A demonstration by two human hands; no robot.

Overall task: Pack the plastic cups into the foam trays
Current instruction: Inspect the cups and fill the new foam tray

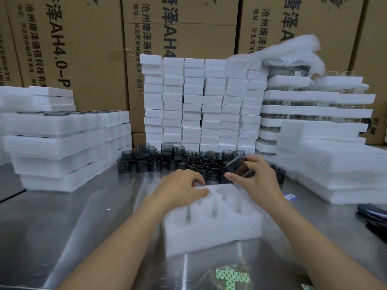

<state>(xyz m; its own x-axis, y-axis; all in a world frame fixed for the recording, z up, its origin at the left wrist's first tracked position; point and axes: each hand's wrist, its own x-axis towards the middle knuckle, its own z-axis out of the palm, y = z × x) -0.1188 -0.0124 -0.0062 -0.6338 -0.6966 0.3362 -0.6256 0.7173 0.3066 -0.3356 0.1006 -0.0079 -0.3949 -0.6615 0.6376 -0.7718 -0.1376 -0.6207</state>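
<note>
**Seating a cup**

On the table [83, 216] the foam tray [211, 229] lies empty; loose cups [167, 162] crowd beyond it; our left hand [180, 188] curls over its far edge; our right hand [258, 177] grips a tilted cup [238, 166] above its far-right corner; we should upright it before pressing down.
</note>
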